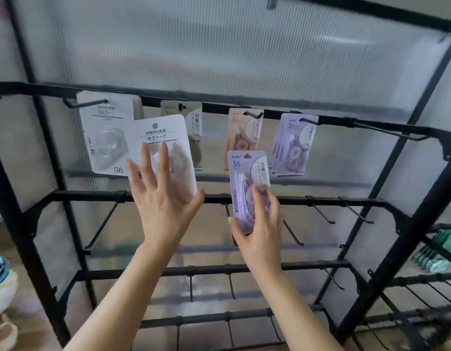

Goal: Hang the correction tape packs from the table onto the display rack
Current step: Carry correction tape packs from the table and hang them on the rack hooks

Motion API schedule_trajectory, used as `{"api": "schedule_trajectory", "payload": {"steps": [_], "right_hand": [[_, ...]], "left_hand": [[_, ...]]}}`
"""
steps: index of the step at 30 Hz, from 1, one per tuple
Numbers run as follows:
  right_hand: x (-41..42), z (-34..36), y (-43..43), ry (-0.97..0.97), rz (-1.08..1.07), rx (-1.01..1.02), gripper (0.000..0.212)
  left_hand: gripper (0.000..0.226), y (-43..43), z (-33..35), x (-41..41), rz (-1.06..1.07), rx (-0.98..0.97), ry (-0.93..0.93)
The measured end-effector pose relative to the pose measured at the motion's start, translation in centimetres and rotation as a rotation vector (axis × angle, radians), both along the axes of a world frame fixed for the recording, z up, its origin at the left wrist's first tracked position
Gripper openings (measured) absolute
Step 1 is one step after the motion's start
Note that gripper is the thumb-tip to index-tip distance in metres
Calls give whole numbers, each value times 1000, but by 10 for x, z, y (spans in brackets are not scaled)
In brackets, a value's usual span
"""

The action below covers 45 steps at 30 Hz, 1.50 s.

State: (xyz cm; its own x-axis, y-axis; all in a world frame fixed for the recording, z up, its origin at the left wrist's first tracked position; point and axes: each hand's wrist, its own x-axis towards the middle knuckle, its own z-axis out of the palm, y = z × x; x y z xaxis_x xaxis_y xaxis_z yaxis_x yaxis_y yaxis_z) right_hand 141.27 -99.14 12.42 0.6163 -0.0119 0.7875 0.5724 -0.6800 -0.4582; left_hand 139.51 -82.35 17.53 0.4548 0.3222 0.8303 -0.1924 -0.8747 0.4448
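Head view, one frame, some motion blur.

Left hand (163, 198): holds the white pack (166, 145) up in front of the rack (244, 113). Fingers straight and splayed across the printed face, thumb at the lower right corner. I read this as a pinch, but the back of the card is hidden from me.
- Long axis near upright, top leaning slightly left.
- Hang hole at the top, print facing me.
- It overlaps the lower right of the hung white packs (105, 133) and the left of the olive pack (195, 127). Its hole sits below the top rail (333, 120).

Right hand (259, 224): grips the purple pack (247, 173) by its lower half. Thumb on the left edge, index finger laid up the front, other fingers wrapped at the right side.
- Long axis near upright, with a slight leftward lean at the top.
- Hang hole at the top, print toward me.
- It is just below the pink pack (242, 138), and down and left of the hung purple packs (292, 145). Its lower end crosses the second rail (320, 200).

Neither held pack is on a hook. The two are apart, white on the left and slightly higher.

Green packets (437, 252) at far right, too blurred to read.
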Motion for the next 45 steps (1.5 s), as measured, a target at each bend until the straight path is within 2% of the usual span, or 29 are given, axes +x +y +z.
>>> {"api": "schedule_trajectory", "payload": {"steps": [7, 12, 16, 24, 31, 45], "right_hand": [[-7, 12, 57, -32, 16, 57, 71], [-16, 12, 83, -47, 22, 81, 73], [-18, 10, 90, -51, 0, 76, 75], [-18, 11, 94, -56, 4, 89, 71], [-14, 15, 93, -55, 16, 74, 73], [-8, 20, 106, -64, 39, 69, 72]], "left_hand": [[92, 47, 10, -18, 39, -11, -18], [86, 60, 10, -33, 7, 88, -82], [90, 64, 6, -44, -10, 116, -142], [87, 79, 15, -44, 32, 18, -59], [89, 86, 17, -41, 52, -18, -93], [94, 100, 12, -44, 50, 35, -45]]}}
